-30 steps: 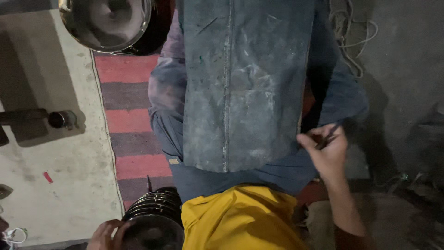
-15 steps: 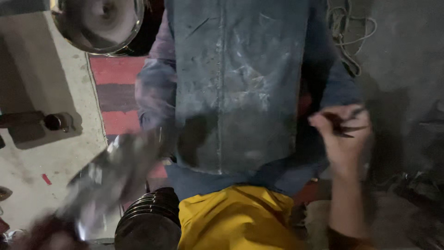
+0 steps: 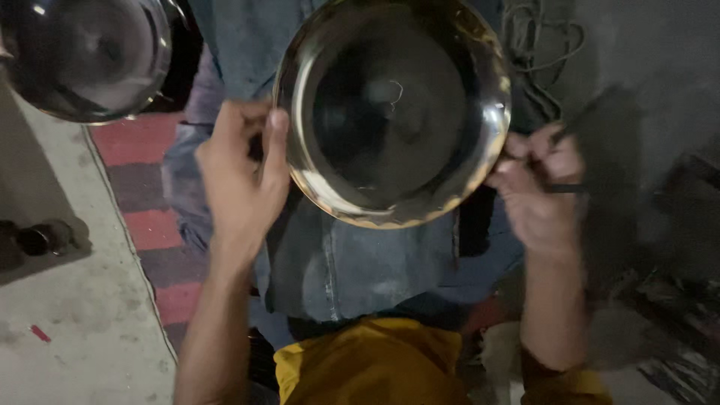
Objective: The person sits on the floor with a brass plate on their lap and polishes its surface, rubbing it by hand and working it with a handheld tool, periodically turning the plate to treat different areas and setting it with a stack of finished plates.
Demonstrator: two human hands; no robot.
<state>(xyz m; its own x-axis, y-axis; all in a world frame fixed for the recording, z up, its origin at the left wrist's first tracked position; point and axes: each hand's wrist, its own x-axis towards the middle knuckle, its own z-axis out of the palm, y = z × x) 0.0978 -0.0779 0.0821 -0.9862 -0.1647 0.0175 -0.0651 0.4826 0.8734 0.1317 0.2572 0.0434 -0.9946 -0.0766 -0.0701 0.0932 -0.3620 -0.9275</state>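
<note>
Denim cloth (image 3: pixel 352 262): one, grey-blue, spread over the lap; largest thing in view, lying under everything held.
Striped mat (image 3: pixel 150 217): one, red and dark bands, on the pale floor at left.
Steel plate (image 3: pixel 394 112): one, round and shiny, held up above the denim, centre frame. Hollow face turned toward the camera; round, so no long axis to record. Dark reflection in the middle.
Steel bowl (image 3: pixel 82 56): one, top left corner, open side facing up, well apart from the plate.
Left hand (image 3: pixel 240 176): thumb pressed on the plate's left rim, fingers curled behind it; clamped on the rim.
Right hand (image 3: pixel 536 187): fingers closed together around a thin dark tool (image 3: pixel 562 187), fingertips touching the plate's right rim. Blurred.
Tool axis: roughly level, free end pointing right, away from the plate.
Yellow garment (image 3: pixel 375 367): one, bottom centre.
Count of hands: two.
</note>
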